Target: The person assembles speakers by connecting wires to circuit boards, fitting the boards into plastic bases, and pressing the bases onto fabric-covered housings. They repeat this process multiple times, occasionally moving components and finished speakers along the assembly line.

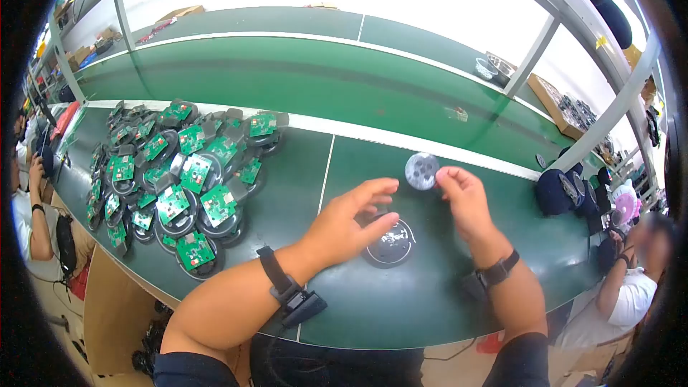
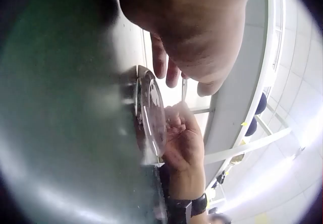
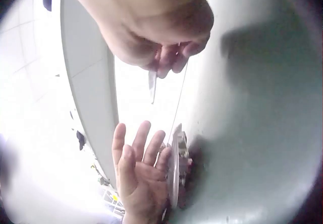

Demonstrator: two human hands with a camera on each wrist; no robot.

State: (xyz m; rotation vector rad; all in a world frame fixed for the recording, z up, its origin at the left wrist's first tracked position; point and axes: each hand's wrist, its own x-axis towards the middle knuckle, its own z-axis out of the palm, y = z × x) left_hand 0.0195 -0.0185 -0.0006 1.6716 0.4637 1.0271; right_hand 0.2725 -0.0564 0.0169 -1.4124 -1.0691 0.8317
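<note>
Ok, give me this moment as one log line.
right hand: pinches grey disc; left hand: holds nothing; clear round part: on table

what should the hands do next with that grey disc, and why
Probably lower the grey disc toward the clear round part: the right hand already pinches the disc by its edge above the bench, the clear part lies there within reach, and the left hand is open beside it, seemingly free to steady it.

The little disc is pale blue-grey with dark round spots. The bigger round piece is see-through with shiny white streaks. The surface is dark green with a thin pale line. The boards are bright green. The wrist straps are black.
</note>
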